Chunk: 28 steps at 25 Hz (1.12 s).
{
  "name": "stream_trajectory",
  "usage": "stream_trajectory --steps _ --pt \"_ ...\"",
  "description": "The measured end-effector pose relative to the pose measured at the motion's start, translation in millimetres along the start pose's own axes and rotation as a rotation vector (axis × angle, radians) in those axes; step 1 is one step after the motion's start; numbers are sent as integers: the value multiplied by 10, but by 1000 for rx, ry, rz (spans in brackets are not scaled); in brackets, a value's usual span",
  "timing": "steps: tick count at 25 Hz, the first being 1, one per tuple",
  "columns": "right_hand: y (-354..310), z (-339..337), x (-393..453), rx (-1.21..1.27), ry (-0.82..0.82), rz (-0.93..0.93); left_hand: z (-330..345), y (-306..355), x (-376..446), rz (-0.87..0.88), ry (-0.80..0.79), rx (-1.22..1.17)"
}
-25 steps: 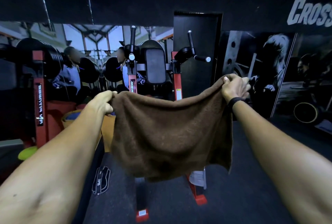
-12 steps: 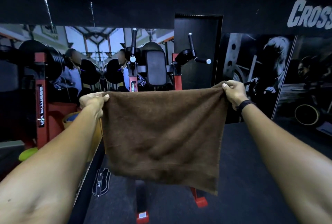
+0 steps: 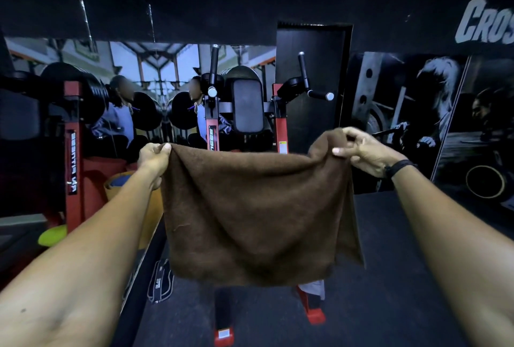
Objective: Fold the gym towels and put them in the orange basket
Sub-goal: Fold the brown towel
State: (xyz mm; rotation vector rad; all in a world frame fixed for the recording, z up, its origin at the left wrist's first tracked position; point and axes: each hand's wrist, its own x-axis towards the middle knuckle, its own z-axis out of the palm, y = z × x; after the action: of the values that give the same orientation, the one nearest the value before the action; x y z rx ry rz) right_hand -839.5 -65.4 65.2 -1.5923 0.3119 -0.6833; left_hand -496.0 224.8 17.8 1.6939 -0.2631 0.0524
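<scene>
- The orange basket (image 3: 155,207) sits low on the left, behind the left forearm and mostly hidden by it, with something blue inside (I cannot tell what).
- The left hand (image 3: 153,156) pinches the upper left corner of the brown towel (image 3: 256,216), fingers curled round the edge.
- The towel hangs in the air between the hands, its top edge running left to right and sagging in the middle; the body drops straight down.
- The right hand (image 3: 367,152) pinches the upper right corner, cloth bunched above the thumb.
- Half a second ago the top edge was taut and level; now the hands are closer together and it droops, which looks like the start of a corner-to-corner fold.
</scene>
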Motion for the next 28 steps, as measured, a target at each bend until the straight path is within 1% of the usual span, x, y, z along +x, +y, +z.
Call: stream_trajectory --steps 1,2,3,4,5,6,7,8,10,12,14,16,19,21,22,24,25,26,27,28 --pt "-11 27 -29 -72 -18 64 12 3 -11 0 19 7" --pt "24 58 -2 -193 82 71 27 24 -41 -7 69 24" --pt "61 119 26 -343 298 43 59 34 -66 -25 160 47" --pt "101 190 69 -453 576 -24 97 82 -144 -44 241 81" --pt "116 301 105 -495 767 -77 150 165 -246 -42 286 102" --pt "107 439 145 -490 831 -103 221 263 -357 -34 280 114" --pt "79 576 190 -472 798 -88 326 359 -446 -20 237 130" --pt "68 684 264 -469 717 -70 431 468 -559 2 169 159" --pt "-14 884 355 -489 492 -44 658 662 -729 58 14 187" --pt "-115 1093 361 -452 260 -60 883 776 -832 115 -117 182" --pt "-202 1275 339 -334 87 -32 1043 838 -945 137 -273 98" --pt "-269 1376 319 -252 -1 10 1121 898 -1071 97 -455 -42" --pt "-302 1386 352 -274 -11 65 1070 953 -1215 83 -657 -139" --pt "-336 1354 320 -232 -18 99 1036 895 -1210 130 -777 -194" --pt "-357 1334 279 -178 -57 126 1029 857 -1187 188 -788 -169" --pt "-385 1296 195 -143 -113 137 1026 811 -1184 296 -739 -96" --pt "-376 1283 183 -198 -76 86 1039 819 -1207 331 -734 -102" --pt "-356 1280 183 -294 16 -1 1048 844 -1238 344 -740 -125" --pt "-310 1249 213 -438 158 -113 1054 868 -1257 338 -739 -150" --pt "-284 1208 223 -619 335 -240 1051 891 -1267 319 -727 -175"
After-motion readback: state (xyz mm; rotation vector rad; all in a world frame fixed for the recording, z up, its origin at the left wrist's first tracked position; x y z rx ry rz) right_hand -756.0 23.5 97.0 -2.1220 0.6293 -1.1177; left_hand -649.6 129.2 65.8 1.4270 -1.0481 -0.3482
